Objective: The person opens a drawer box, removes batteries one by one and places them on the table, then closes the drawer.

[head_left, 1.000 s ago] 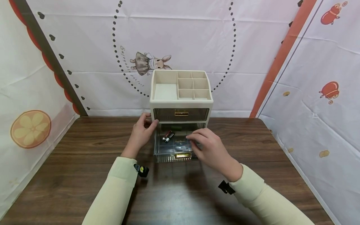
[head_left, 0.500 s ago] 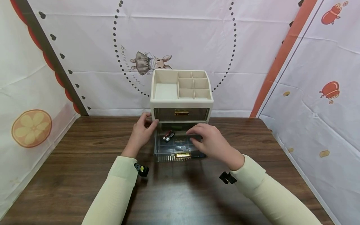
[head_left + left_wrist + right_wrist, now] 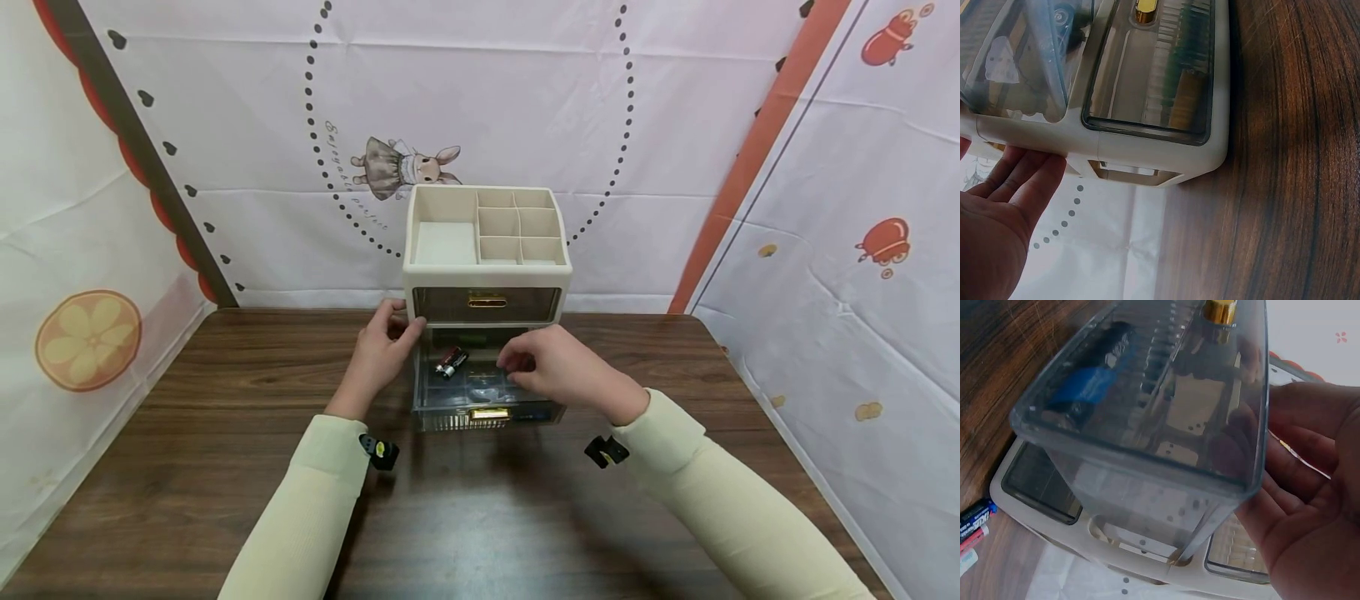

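Note:
A cream desktop organizer [image 3: 487, 272] has its clear middle drawer [image 3: 442, 421] pulled out. Red and black batteries [image 3: 452, 362] lie together at the left of this drawer. My left hand [image 3: 381, 350] steadies the organizer, thumb at its front edge; in the left wrist view, straight fingers [image 3: 1038, 181] touch the side wall. Over the drawer's right part, my right hand [image 3: 558, 367] has loosely bent fingers, with nothing visible between them. Through the drawer's clear plastic in the right wrist view shows a dark cylinder with a blue band [image 3: 1088, 384].
An upper drawer [image 3: 442, 307] and a lower drawer [image 3: 1147, 75] with green and brown contents are both closed. Small blue, red and white tubes [image 3: 974, 528] lie on the wooden table [image 3: 225, 433] beside the organizer. A printed cloth [image 3: 487, 100] hangs behind.
My right hand has drawn back and to the right from the drawer's front corner, its fingers spreading and then bending inward. A dark shape shows there now. My left hand has stayed in place.

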The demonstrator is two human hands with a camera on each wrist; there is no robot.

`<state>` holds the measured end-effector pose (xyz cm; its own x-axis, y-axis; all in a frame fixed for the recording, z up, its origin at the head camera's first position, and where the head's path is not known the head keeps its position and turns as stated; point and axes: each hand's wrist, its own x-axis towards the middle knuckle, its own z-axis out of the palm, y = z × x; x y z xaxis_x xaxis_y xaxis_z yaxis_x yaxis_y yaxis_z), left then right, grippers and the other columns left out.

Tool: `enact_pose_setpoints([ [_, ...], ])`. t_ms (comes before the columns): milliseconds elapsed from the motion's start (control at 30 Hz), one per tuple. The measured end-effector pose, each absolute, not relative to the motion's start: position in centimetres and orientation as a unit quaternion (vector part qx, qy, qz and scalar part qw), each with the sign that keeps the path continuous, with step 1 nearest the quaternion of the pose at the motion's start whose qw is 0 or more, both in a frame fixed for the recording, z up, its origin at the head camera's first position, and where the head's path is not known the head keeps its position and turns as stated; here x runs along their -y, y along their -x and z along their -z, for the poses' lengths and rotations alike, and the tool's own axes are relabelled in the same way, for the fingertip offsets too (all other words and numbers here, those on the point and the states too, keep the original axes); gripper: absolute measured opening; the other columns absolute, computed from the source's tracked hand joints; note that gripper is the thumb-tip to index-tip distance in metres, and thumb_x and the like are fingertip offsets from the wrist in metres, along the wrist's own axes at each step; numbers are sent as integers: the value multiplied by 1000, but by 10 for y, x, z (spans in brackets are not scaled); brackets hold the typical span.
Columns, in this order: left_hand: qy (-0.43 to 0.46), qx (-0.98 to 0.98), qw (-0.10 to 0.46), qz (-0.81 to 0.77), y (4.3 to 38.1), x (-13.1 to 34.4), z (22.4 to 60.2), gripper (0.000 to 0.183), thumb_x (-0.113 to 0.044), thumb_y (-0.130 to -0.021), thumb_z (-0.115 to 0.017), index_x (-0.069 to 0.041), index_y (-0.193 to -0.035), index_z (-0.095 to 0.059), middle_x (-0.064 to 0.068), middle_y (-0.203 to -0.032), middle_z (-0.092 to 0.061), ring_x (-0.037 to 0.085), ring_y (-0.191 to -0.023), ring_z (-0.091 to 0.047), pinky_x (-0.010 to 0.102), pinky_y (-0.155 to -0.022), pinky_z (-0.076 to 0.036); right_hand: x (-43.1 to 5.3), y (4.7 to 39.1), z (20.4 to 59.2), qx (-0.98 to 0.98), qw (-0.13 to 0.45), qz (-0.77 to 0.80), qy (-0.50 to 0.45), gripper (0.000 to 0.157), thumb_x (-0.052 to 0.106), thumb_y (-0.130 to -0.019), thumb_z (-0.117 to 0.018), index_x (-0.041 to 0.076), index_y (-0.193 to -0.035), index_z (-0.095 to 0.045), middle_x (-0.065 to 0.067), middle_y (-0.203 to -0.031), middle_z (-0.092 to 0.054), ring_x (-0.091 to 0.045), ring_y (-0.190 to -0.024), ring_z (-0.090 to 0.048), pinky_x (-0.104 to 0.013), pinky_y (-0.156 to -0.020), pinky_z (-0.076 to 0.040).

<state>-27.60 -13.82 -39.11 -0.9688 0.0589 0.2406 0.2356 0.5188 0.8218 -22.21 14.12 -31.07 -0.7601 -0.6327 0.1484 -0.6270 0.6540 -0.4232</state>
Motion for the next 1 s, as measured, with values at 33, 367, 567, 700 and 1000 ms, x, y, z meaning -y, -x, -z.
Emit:
enact_pose_setpoints([
  [33,85,867,92,483,276,138,392,53,-61,-93,-50,-23,-131,-46,10,-113,-64,27,-100,-61,44,-79,-51,-141,223,310,-909,16,228,348,14,9,-88,-70,16,-100,-72,6,-89,-70,-3,-79,-63,-24,-72,-52],
  [367,85,867,91,483,277,138,392,53,-60,-93,-50,-22,-130,-46,11,-114,-65,27,-101,-62,45,-80,-51,-135,234,306,-908,115,166,367,19,0,-83,-68,13,-96,-74,1,-92,-72,-8,-81,-64,-26,-74,-52],
  [567,84,866,91,485,278,139,392,53,-60,-93,-51,-23,-130,-46,10,-113,-65,27,-101,-62,45,-80,-51,-132,239,309,-906,128,114,388,20,-3,-81,-65,13,-86,-73,6,-78,-64,-7,-68,-52,-27,-66,-47],
  [700,83,866,90,485,278,139,392,54,-61,-93,-51,-23,-131,-46,10,-113,-65,27,-101,-62,45,-81,-51,-130,243,311,-906,152,72,388,20,-1,-85,-64,16,-87,-74,8,-79,-65,-5,-70,-56,-27,-67,-49],
  [1000,82,867,85,484,278,139,392,55,-61,-93,-50,-22,-132,-46,11,-114,-64,27,-102,-62,45,-81,-51,-126,248,310,-901,194,51,385,30,-3,-87,-60,23,-73,-69,11,-72,-59,-5,-66,-49,-26,-63,-45],
])
